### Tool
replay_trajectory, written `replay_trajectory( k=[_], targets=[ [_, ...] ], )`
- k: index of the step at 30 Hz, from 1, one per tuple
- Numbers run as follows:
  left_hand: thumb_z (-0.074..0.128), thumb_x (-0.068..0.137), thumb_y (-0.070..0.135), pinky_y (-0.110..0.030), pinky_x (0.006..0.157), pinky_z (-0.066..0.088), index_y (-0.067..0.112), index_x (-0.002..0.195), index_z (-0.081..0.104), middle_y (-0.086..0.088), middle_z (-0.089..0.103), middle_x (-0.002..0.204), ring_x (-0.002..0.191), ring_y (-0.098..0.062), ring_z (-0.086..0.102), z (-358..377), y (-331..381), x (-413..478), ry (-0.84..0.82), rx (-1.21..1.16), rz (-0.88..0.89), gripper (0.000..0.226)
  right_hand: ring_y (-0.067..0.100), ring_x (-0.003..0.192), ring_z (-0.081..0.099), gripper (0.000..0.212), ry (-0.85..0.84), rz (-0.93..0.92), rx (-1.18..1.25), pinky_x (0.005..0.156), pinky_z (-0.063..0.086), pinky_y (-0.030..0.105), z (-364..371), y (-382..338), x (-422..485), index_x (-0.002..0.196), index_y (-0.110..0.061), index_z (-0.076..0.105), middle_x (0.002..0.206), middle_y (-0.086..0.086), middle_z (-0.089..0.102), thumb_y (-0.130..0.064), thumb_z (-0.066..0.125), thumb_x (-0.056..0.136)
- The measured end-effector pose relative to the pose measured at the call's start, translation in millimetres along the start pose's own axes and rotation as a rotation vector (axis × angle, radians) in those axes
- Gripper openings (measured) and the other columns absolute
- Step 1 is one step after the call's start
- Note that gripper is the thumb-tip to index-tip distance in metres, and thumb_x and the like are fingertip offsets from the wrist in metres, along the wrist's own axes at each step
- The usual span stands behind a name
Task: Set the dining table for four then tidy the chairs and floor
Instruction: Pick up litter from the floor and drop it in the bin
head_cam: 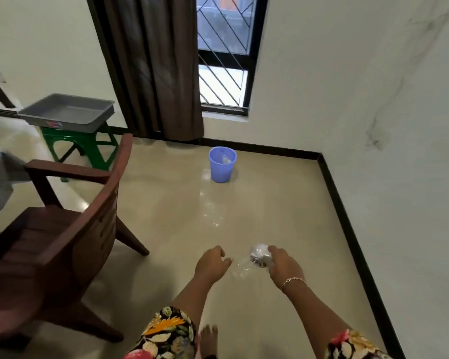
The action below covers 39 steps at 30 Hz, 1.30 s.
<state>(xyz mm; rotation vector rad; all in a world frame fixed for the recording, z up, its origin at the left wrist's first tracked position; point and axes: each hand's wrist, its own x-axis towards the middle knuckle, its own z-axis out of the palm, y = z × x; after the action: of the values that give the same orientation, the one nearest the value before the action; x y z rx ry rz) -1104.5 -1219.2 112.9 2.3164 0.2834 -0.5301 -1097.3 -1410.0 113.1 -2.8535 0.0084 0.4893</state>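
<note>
Right hand (pixel 283 265) grips a crumpled clear wrapper (pixel 259 256), its loose tail dangling toward the left hand (pixel 213 261), which hangs loosely curled and looks empty. The blue bin (pixel 222 164) sits well ahead, near the window wall. Toss from here and that light plastic likely flutters short onto the glossy floor (pixel 270 203). The tail could slip free too. Count: one wrapper in hand, one scrap in the bin, one bin, one wooden chair (pixel 70 229), one green stool (pixel 83 146), one grey tray (pixel 68 112).
</note>
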Motion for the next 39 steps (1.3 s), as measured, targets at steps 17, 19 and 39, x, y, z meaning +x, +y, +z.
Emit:
replay_trajectory(
  k=[17, 19, 39],
  targets=[
    [0.056, 0.091, 0.034, -0.026, 0.083, 0.041, 0.008, 0.112, 0.056, -0.009, 0.062, 0.115, 0.109, -0.024, 0.056, -155, 103, 360, 0.134, -0.058, -0.146, 0.034, 0.029, 0.114, 0.053, 0.036, -0.029, -0.113, -0.014, 0.088, 0.042, 0.032, -122, -55, 406, 0.133, -0.021, 0.037, 0.13, 0.008, 0.045, -0.023, 0.037, 0.098],
    [0.055, 0.091, 0.035, -0.026, 0.084, 0.041, 0.009, 0.111, 0.056, -0.009, 0.062, 0.116, 0.109, -0.024, 0.056, -171, 120, 400, 0.14, -0.052, -0.169, 0.032, 0.029, 0.114, 0.053, 0.036, -0.042, -0.146, -0.027, 0.088, 0.043, 0.032, -144, -57, 456, 0.133, -0.021, 0.037, 0.13, 0.008, 0.045, -0.023, 0.037, 0.097],
    [0.055, 0.091, 0.033, -0.025, 0.081, 0.041, 0.016, 0.104, 0.056, -0.008, 0.063, 0.114, 0.107, -0.023, 0.057, -298, 190, 751, 0.096, -0.087, -0.262, 0.022, 0.027, 0.113, 0.056, 0.046, -0.21, -0.072, -0.077, 0.086, 0.044, 0.03, -239, -120, 842, 0.129, -0.023, 0.038, 0.125, 0.005, 0.055, -0.025, 0.051, 0.085]
  ],
)
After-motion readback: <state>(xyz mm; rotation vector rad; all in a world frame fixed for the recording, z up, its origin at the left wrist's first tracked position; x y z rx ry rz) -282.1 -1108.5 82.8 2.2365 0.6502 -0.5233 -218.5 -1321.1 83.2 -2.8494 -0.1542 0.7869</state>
